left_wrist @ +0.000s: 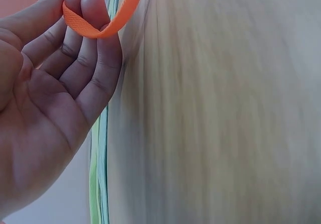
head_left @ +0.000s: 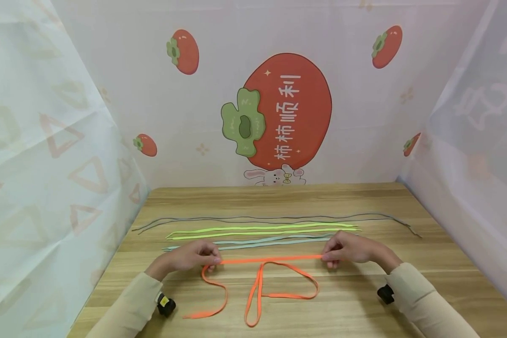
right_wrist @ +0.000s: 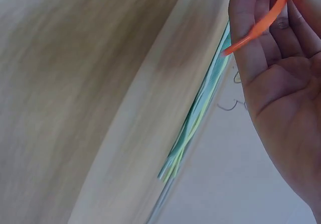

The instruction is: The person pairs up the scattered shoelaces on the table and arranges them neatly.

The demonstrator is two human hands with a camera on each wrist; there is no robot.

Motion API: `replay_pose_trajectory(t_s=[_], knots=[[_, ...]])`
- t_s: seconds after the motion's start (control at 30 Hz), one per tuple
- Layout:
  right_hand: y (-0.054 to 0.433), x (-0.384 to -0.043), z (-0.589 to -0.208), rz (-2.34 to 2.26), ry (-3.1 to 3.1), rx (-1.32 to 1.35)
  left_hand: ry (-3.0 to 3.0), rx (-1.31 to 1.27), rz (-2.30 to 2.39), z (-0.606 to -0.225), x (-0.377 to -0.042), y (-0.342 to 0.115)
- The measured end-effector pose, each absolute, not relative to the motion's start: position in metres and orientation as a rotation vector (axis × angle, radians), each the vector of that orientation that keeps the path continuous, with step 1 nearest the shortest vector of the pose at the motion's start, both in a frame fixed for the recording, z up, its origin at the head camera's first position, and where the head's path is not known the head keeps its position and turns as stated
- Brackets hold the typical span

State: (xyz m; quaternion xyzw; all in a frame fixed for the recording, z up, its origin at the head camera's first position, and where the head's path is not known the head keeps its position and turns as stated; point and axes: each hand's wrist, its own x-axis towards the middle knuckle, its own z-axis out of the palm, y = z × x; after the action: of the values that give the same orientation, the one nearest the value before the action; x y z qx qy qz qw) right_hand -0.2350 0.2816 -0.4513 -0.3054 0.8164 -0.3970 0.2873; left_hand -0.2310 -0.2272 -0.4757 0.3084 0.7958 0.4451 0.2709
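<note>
An orange shoelace (head_left: 270, 259) is stretched nearly straight between both hands, just in front of the light-blue lace. My left hand (head_left: 197, 255) pinches it between thumb and fingers; in the left wrist view the orange lace (left_wrist: 93, 31) loops across the fingertips. Its right end is pinched by my right hand (head_left: 347, 247), and in the right wrist view a short orange tip (right_wrist: 241, 44) sticks out past the fingers. The slack of the lace lies on the table in loops, with the other tip at the front left.
Behind the hands a light-blue shoelace (head_left: 253, 243), a yellow-green shoelace (head_left: 253, 227) and a grey shoelace (head_left: 253, 217) lie in rows across the wooden table (head_left: 342, 305). White printed cloth (head_left: 355, 141) walls the table at the back and both sides.
</note>
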Motion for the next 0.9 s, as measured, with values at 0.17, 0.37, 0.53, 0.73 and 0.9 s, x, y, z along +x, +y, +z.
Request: replay_pose_trajectory(t_s=[0.17, 0.37, 0.53, 0.73, 0.9], knots=[[0.292, -0.234, -0.454, -1.071, 2.193, -0.785, 2.15, 0.831, 1.211, -0.475, -0.228, -0.237], [0.304, -0.235, -0.457, -1.083, 2.201, -0.775, 2.16, 0.845, 1.222, -0.477, -0.226, -0.246], [0.314, -0.236, -0.459, -1.101, 2.207, -0.781, 2.152, 0.814, 1.247, -0.476, -0.223, -0.252], [0.326, -0.237, -0.457, -1.11, 2.233, -0.741, 2.138, 0.83, 1.292, -0.475, -0.221, -0.26], [0.339, -0.237, -0.46, -1.12, 2.239, -0.716, 2.157, 0.83, 1.308, -0.475, -0.218, -0.27]])
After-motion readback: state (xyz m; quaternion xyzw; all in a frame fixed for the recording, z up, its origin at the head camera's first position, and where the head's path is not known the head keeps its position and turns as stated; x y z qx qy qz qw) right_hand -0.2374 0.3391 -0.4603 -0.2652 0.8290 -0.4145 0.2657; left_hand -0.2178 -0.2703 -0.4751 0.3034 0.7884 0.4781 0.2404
